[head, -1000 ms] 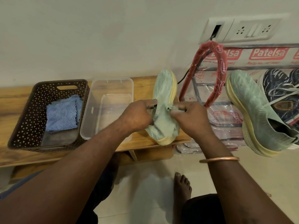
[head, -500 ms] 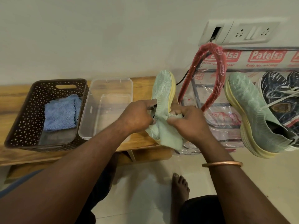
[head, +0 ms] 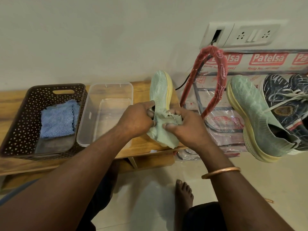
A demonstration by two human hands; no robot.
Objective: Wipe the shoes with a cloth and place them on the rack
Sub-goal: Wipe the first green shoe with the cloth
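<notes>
Two hands work on one green shoe (head: 160, 90), held toe-up just right of the clear tub (head: 93, 104), at the right end of the table (head: 13, 104). Whether the shoe rests on the wood cannot be told. Its heel and collar are hidden. The left hand (head: 136, 119) covers the collar, fingers curled round it. A green cloth (head: 166, 135) drapes the heel. The right hand (head: 185, 129) has the cloth bunched in curled fingers and pressed to the shoe, and a frayed edge shows between the hands.

Far right of the tub, the rack (head: 216, 90), wrapped in red and clear printed plastic, is cut by the frame edge. A second green shoe (head: 253, 114) and a dark laced shoe (head: 283, 97) lean on it, the dark one partly out of view.

Against one second ago: the yellow heel sole then showed below the hands; now the cloth covers it and hangs lower. Shoe position and left grip are unchanged.

The table is wooden and stands against a pale wall. Touching the tub's left side is a brown perforated basket (head: 20, 114) holding a folded blue cloth (head: 58, 119). Above and right of the tub is a white wall socket (head: 241, 35). Below the tub are the pale tiled floor (head: 266, 189) and a bare foot (head: 183, 192). A copper bangle (head: 221, 172) sits on the right wrist.
</notes>
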